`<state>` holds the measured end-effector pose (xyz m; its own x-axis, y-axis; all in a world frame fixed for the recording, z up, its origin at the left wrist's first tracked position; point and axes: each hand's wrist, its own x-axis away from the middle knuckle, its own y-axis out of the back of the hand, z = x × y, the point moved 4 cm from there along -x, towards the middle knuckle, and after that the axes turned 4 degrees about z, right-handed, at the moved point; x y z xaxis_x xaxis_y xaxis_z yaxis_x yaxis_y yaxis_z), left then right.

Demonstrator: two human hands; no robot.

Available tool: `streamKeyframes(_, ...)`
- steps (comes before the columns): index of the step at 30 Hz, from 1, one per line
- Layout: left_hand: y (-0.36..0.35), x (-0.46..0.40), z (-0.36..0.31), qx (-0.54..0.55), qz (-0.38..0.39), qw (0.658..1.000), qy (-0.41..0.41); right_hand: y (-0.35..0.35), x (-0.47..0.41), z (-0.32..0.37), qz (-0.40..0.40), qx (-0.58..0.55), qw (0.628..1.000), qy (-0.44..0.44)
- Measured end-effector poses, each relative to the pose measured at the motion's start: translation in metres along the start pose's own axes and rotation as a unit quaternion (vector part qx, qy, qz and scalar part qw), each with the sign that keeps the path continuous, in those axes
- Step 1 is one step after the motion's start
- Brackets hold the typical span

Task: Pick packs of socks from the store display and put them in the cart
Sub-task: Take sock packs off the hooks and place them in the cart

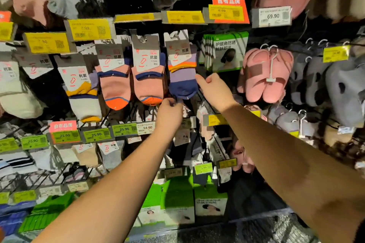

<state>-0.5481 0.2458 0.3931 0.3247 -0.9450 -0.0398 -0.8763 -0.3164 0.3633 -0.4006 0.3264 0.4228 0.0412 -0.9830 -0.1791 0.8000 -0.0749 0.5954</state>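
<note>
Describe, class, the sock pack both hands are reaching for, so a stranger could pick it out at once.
Find the white 69.90 tag, then the green mask boxes below-left of it. The purple pack hangs just left of those. Its neighbours are pink with orange toes; this one has lilac and navy bands, with the left hand at its toe and the right hand beside it.

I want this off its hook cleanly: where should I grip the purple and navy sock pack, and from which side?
Pinch the purple and navy sock pack low on its soft navy toe, coming from below and in front, where the left hand already is. It hangs from a card header on a hook, so likely lift, then draw it toward you. The right hand at its right edge can steady it.
</note>
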Motion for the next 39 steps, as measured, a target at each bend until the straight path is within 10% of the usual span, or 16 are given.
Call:
streamKeyframes(3, -0.008, 0.02, 0.02, -0.017, 0.019, 0.998, -0.059, 0.008, 0.044, -0.037, -0.091, 0.036, 0.994, 0.039)
streamKeyframes(11, -0.108, 0.088, 0.089, -0.069, 0.262, 0.961, -0.05, 0.003, 0.2, -0.196, 0.06, 0.006, 0.987, -0.151)
streamKeyframes(26, -0.376, 0.267, 0.127, -0.177, 0.554, 0.813, -0.005, 0.149, 0.429, -0.415, -0.077, -0.055, 0.891, -0.445)
streamKeyframes(39, -0.646, 0.334, 0.144, -0.217, 0.564, 0.78, 0.163, 0.215, 0.448, -0.688, -0.082, -0.204, 0.769, -0.6)
